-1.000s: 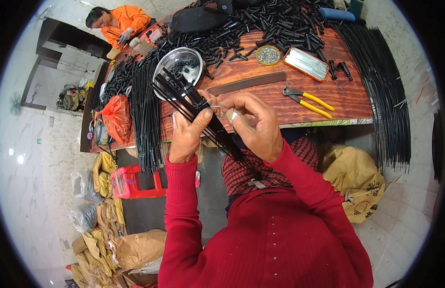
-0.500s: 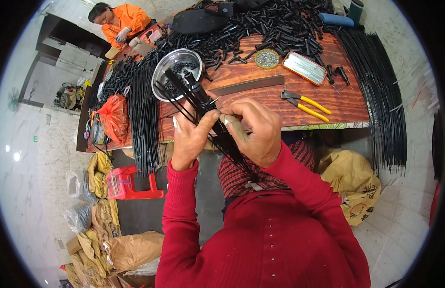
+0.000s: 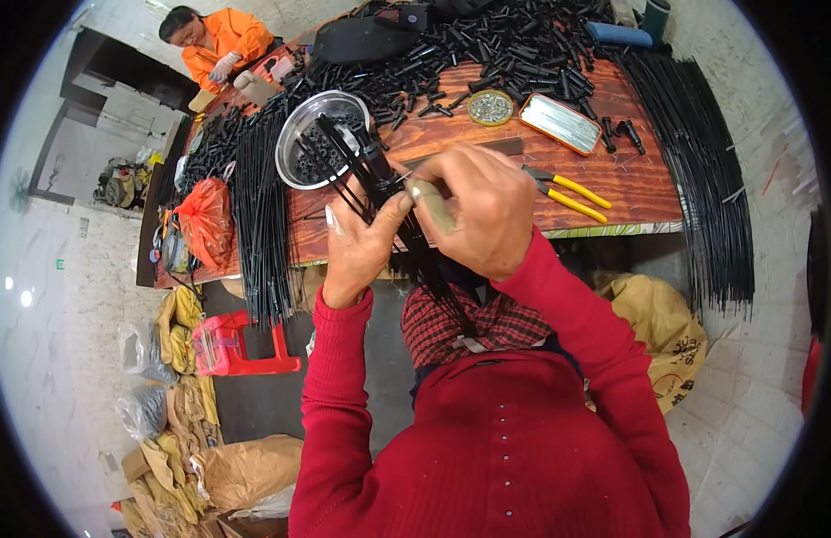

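My left hand is closed round a bundle of thin black rods that look like umbrella ribs. Their upper ends fan out around a black plastic tube piece above my thumb; the lower ends slant down to my lap. Close against the bundle's right side, my right hand is pinched, its thumb in a greenish finger cover. A short thin metal wire shows between its fingertips and the tube piece. My fingers hide most of the joint, and the right hand is slightly blurred. White tape wraps a left finger.
On the wooden table stand a steel bowl of small black rings, a round tin, a tin of wires and yellow-handled pliers. Black tube parts heap behind. Rod bundles hang over both ends. A person in orange works far left.
My right hand has risen and turned beside the tube piece, its fingers lifted higher. My left hand keeps its grip on the rods. The whole view has shifted slightly.
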Action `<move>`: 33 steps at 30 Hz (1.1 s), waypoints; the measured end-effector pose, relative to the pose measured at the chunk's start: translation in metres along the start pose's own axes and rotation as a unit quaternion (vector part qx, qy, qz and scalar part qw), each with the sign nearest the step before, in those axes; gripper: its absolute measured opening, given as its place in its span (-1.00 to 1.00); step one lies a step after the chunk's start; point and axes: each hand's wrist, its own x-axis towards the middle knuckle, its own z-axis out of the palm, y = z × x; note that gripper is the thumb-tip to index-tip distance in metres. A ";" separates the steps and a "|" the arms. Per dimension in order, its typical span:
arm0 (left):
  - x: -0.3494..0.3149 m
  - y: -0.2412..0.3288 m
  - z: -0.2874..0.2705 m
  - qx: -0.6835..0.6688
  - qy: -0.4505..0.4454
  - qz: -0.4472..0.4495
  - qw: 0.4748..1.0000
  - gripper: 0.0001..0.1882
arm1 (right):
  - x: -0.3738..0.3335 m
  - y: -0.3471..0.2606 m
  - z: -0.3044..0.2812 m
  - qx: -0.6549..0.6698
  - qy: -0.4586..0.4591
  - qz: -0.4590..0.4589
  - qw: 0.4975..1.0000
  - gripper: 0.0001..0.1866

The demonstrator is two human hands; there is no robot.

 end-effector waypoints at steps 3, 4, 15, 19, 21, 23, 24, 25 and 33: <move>-0.003 0.007 -0.003 -0.059 -0.021 -0.031 0.998 -0.74 | -0.020 -0.009 -0.007 0.080 -0.043 0.173 0.981 -0.93; -0.003 0.010 -0.004 -0.078 -0.031 -0.053 0.995 -0.70 | -0.023 -0.011 -0.006 0.080 -0.043 0.174 0.981 -0.93; -0.007 0.015 -0.008 -0.108 -0.022 -0.054 0.992 -0.71 | -0.023 -0.008 -0.004 0.262 -0.053 0.188 0.945 -0.67; -0.006 0.011 -0.013 -0.086 -0.049 -0.027 0.995 -0.70 | -0.022 -0.007 -0.005 0.248 -0.076 0.177 0.949 -0.65; -0.006 0.013 -0.012 -0.077 -0.052 -0.045 0.995 -0.70 | -0.024 -0.007 -0.005 0.269 -0.097 0.207 0.936 -0.65; -0.006 0.015 -0.011 -0.070 -0.040 -0.043 0.996 -0.69 | -0.025 -0.005 -0.007 0.347 -0.117 0.249 0.897 -0.65; -0.006 0.015 -0.010 -0.062 -0.028 -0.042 0.997 -0.69 | -0.026 -0.003 -0.010 0.421 -0.135 0.291 0.849 -0.65; -0.006 0.012 -0.013 -0.061 -0.028 -0.041 0.997 -0.69 | -0.027 0.002 -0.011 0.422 -0.134 0.290 0.849 -0.65; -0.011 0.021 -0.019 -0.199 -0.118 -0.081 0.970 -0.51 | -0.018 0.022 -0.002 0.542 -0.185 0.333 0.749 -0.56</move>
